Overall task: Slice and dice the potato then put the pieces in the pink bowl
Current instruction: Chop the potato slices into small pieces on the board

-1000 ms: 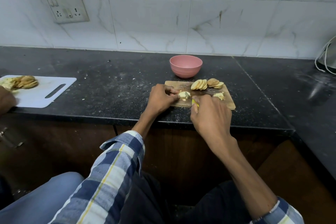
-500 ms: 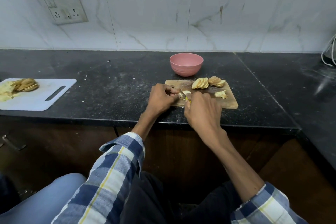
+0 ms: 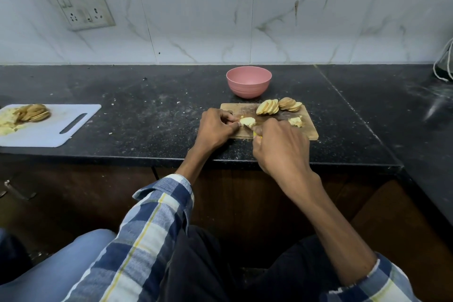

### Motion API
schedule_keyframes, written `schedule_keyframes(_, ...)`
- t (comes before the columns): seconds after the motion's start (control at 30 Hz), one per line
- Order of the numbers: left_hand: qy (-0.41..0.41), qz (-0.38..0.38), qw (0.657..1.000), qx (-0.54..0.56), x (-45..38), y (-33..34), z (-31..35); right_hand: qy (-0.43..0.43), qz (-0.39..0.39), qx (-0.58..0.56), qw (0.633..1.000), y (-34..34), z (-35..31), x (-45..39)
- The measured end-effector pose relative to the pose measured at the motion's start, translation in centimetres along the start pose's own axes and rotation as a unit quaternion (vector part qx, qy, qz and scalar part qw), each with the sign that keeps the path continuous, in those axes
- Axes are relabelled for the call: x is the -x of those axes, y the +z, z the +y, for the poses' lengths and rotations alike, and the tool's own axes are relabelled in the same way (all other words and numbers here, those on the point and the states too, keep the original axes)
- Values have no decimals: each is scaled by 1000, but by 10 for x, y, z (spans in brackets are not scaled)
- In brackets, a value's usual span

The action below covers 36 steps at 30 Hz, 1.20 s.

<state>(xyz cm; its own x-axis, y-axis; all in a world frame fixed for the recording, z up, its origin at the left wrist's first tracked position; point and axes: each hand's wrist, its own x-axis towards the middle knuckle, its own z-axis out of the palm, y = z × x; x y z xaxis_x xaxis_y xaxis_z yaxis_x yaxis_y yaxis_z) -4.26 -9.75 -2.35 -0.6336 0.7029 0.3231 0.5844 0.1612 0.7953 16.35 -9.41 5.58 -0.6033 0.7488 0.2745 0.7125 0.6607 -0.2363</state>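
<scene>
Left hand (image 3: 215, 127) pinching potato slices (image 3: 247, 121); right hand (image 3: 279, 144) curled, seemingly around knife handle (image 3: 256, 134).

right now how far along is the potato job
Done: the potato is sliced, two slice stacks lying on the board, with a few dice. In hand: left hand pinches a piece; right hand grips a mostly hidden knife. Left: dice the stacks, fill the bowl, apparently empty.
</scene>
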Motion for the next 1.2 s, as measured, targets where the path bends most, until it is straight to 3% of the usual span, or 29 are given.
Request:
schedule_keyframes(0.27, -4, 13, 1000, -12, 3, -3, 2, -3, 60, -25, 998, 11, -4, 1)
schedule_keyframes(0.87, -4, 9, 1000, -11, 4, -2, 4, 3, -2, -17, 1000, 8, -12, -9)
schedule_keyframes(1.2, -6, -16, 1000, -12, 9, -7, 9, -5, 16, -14, 1000, 2, 0, 9)
